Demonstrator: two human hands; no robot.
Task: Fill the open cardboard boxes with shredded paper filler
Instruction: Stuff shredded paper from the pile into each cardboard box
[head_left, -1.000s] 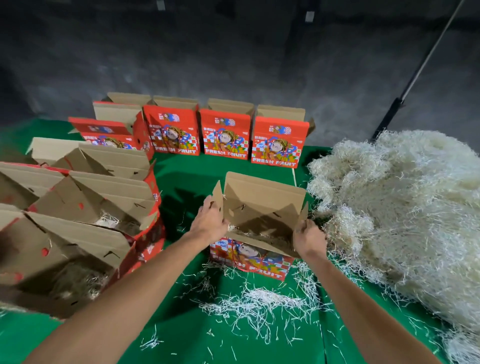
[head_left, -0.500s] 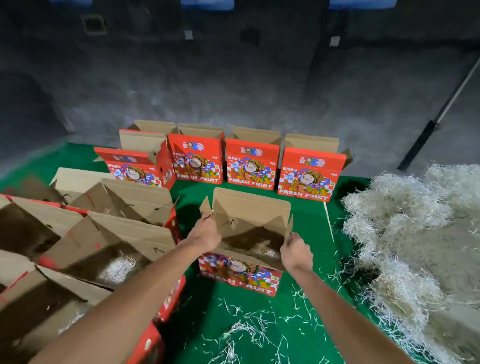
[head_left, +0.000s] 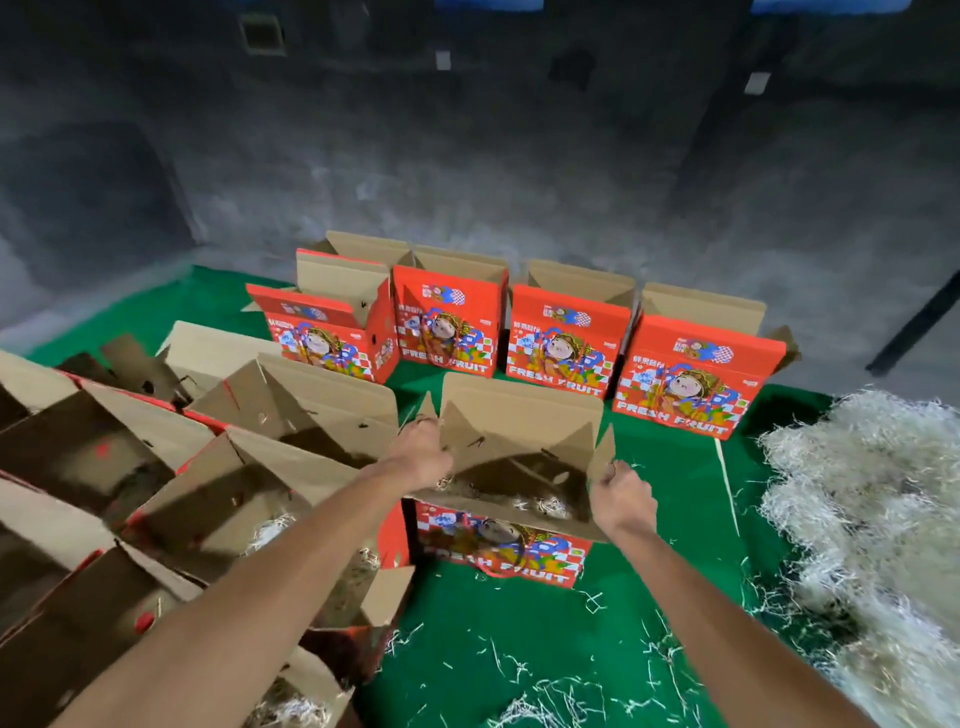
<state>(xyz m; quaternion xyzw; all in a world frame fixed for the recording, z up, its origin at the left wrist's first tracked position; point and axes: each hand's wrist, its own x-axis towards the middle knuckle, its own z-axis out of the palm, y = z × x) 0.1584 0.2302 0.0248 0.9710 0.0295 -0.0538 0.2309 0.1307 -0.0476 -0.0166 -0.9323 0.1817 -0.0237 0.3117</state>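
Boxes: left cluster (head_left: 218, 499) holds some shredded paper; back row (head_left: 566, 332) contents hidden.
Hands: left hand (head_left: 423, 454) and right hand (head_left: 621, 496) grip centre box (head_left: 511, 540) flaps.
Left: paper pile (head_left: 872, 525) remains large.

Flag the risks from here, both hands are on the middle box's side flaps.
1. The left hand and right hand grip only the thin side flaps of the box; pulling hard could bend or tear them.
2. Open boxes on the left crowd it closely; moving it may snag their flaps.
3. Loose shreds on the green mat could get dragged along, away from the big paper pile.
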